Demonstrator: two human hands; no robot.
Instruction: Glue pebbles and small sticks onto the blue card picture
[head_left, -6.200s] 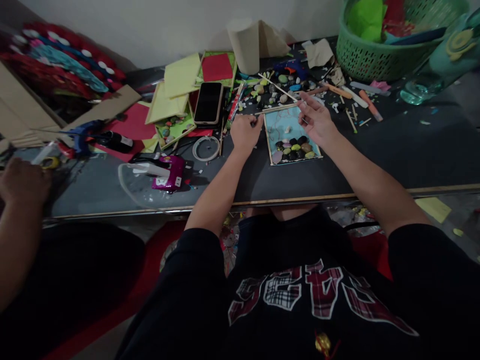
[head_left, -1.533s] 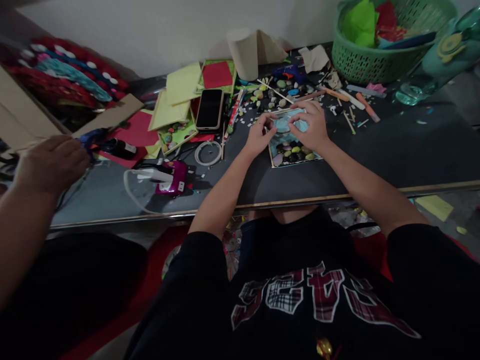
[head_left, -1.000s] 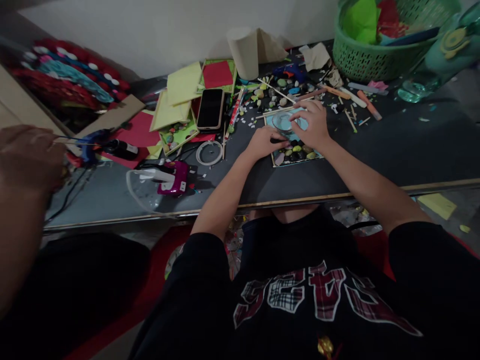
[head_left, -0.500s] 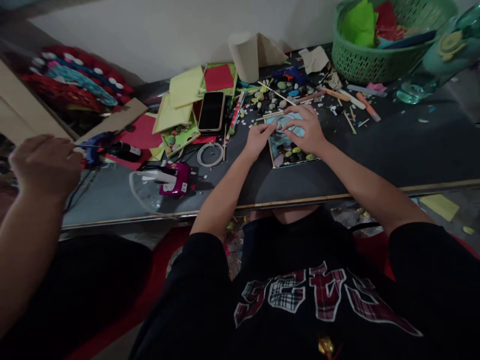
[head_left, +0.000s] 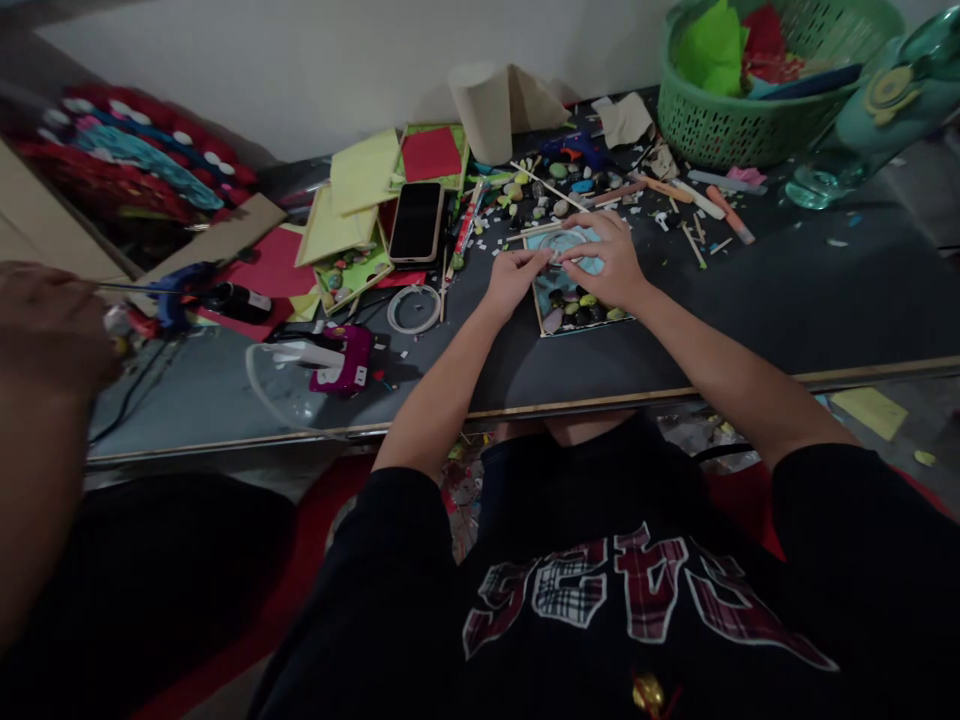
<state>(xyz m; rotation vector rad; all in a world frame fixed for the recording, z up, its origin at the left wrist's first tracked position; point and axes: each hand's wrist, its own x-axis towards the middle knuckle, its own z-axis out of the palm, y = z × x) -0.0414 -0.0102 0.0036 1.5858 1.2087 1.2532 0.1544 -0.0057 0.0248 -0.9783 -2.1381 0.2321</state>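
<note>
In front of me a small blue tray [head_left: 537, 300] with thin stick edges lies on the dark table; dark, yellow and green pebbles [head_left: 581, 308] fill its near side. Above its far part is a clear plastic ring [head_left: 561, 238]. My left hand [head_left: 517, 280] is closed in a pinch at the ring's near edge. From the other side, my right hand [head_left: 611, 262] has thumb and fingers pinched at the same edge, its other fingers curved over the tray. The fingertips of both hands nearly meet, and they partly hide what lies between them.
Loose pebbles [head_left: 559, 170], sticks and paper scraps litter the table behind the tray. A phone [head_left: 416, 222], another clear ring [head_left: 414, 309] and a purple power strip [head_left: 341, 360] lie left. A green basket [head_left: 720, 125] and bottle [head_left: 832, 165] stand right. Another person's hand [head_left: 52, 320] holds a thin stick-like thing.
My hands stay at the ring, with only small finger shifts. The other person's hand has moved left. The whole view has shifted slightly.
</note>
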